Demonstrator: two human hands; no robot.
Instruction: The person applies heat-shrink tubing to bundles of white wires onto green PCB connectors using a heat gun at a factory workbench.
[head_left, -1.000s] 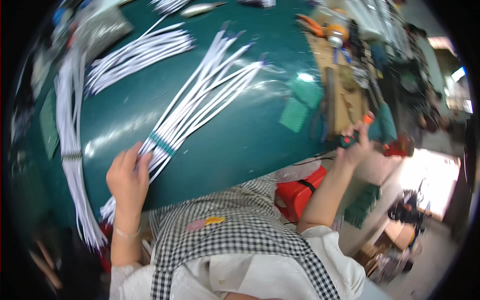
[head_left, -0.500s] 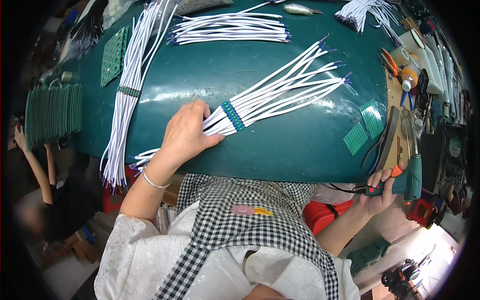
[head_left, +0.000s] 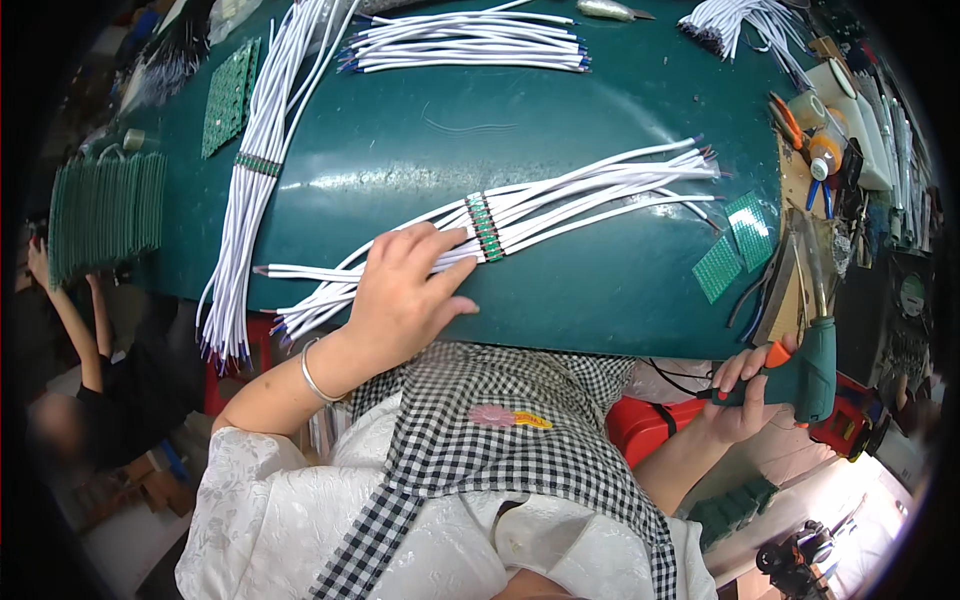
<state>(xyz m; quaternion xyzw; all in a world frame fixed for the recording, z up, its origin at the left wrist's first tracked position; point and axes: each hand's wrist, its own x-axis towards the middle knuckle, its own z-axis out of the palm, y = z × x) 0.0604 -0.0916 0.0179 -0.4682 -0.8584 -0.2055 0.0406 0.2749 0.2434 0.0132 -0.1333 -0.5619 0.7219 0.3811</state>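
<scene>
A bundle of white cables [head_left: 580, 192] with bare coloured wire ends lies across the green table in front of me. A narrow green circuit board strip [head_left: 484, 228] crosses its middle. My left hand [head_left: 408, 285] rests on the cables just left of the strip, fingers spread and fingertips close to the strip's edge. My right hand [head_left: 740, 400], low at the right beyond the table edge, is wrapped round the handle of a green soldering gun [head_left: 818, 375] with an orange trigger. Its metal tip points up and away from me.
Another cable bundle with a strip [head_left: 259, 163] lies at the left, near a rack of green boards [head_left: 108, 215]. Loose white cables [head_left: 470, 45] lie at the back. Small green boards [head_left: 716, 268] and orange-handled pliers [head_left: 787, 122] are at the right. Another person's arm [head_left: 75, 315] shows far left.
The bundle has swung flatter and its strip shows a different face. My left hand has gone from gripping the cables to lying spread on them. The soldering gun has shifted slightly left.
</scene>
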